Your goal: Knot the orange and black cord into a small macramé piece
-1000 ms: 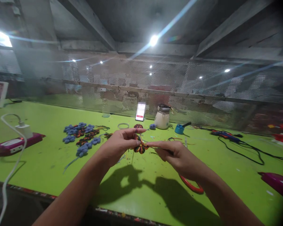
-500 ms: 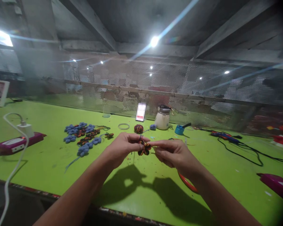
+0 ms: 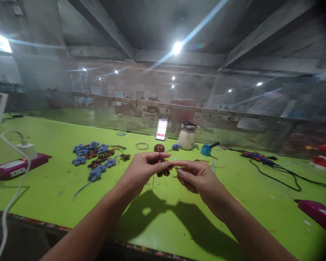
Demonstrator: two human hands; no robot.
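Observation:
Above the green table, my left hand [image 3: 142, 168] pinches a small crocheted flower [image 3: 163, 173] in mixed black, orange and red yarn. A dark strand loops round its index finger. Close on the right, my right hand [image 3: 197, 175] is closed on a thin crochet hook [image 3: 176, 168], mostly hidden by the fingers, with its tip at the flower's edge. Behind the hands sits a ball of the same mixed yarn [image 3: 159, 148]. One blue crocheted flower [image 3: 175, 146] lies right of the ball. Several blue flowers [image 3: 95, 173] and dark multicoloured ones [image 3: 101, 158] lie to the left.
A lit phone [image 3: 161, 129] stands near the perforated screen [image 3: 141, 98], beside a pale jar [image 3: 187, 137]. Rightward are a blue pot [image 3: 206, 149], dark cables [image 3: 285, 174] and a purple object [image 3: 315, 214]. A purple power strip [image 3: 20, 166] with a white cable [image 3: 8, 203] lies left.
The flower has shifted and tilted slightly between my fingers. My right hand's fingertips have made small movements beside it. The yarn ball, partly covered earlier, now shows above my left hand.

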